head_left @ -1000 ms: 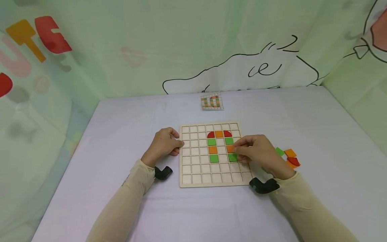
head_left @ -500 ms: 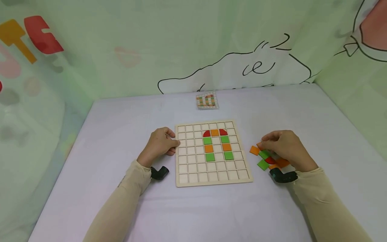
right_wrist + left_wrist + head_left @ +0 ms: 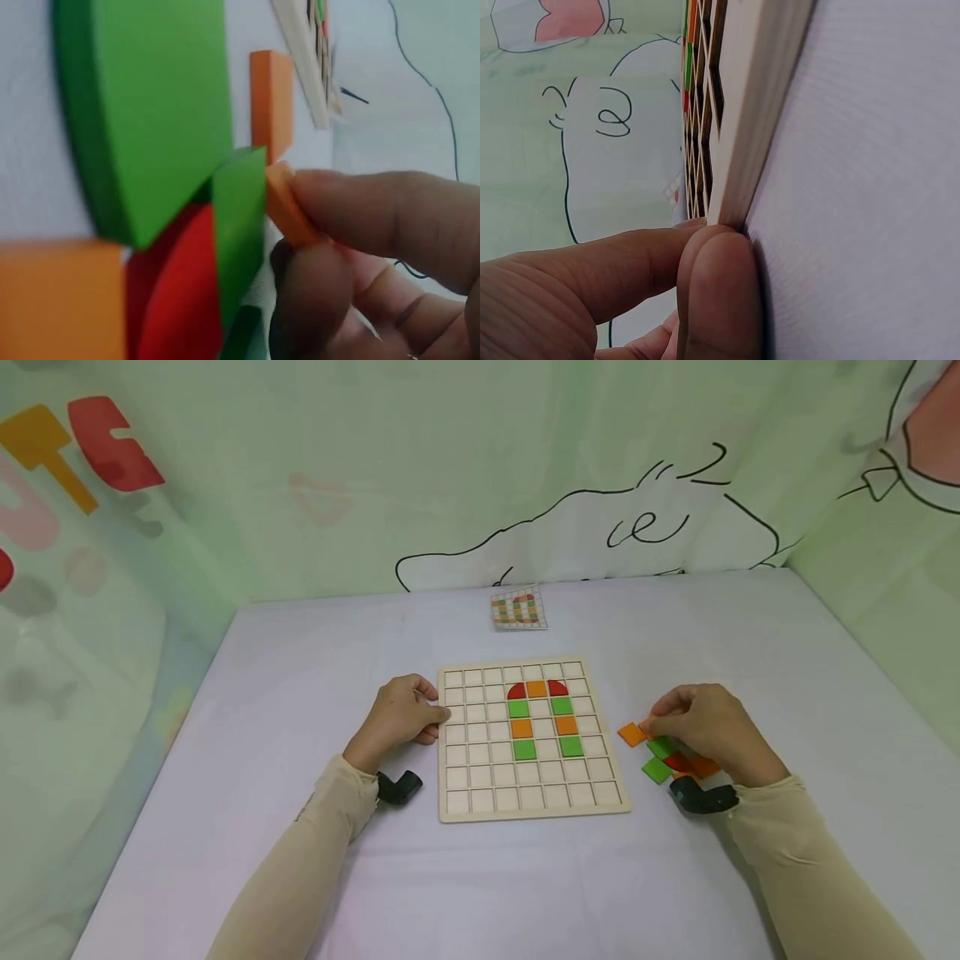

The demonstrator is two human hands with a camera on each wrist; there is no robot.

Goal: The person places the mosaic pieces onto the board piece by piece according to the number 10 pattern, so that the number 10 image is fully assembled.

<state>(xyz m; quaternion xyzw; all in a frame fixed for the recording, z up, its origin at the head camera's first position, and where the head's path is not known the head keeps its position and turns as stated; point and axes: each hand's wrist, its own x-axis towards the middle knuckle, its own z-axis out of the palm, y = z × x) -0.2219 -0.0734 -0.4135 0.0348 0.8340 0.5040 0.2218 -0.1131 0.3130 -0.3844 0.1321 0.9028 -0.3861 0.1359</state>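
The right hand (image 3: 701, 722) pinches an orange tile (image 3: 291, 214) right of the board (image 3: 477, 777), thumb and finger narrow around it; it should be light, stiff, perhaps slick (and thin), best taken by opposite edges; a green tile (image 3: 241, 232) and a red tile (image 3: 180, 289) crowd near; the left hand (image 3: 397, 714) holds the board's left edge.

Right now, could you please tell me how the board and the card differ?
The board is large, while the card is much smaller. The left hand grips the board's edge; neither of the hands touches the card. The board's left columns are bare, whereas the card's left side carries colour. Both show red, orange and green on a grid.
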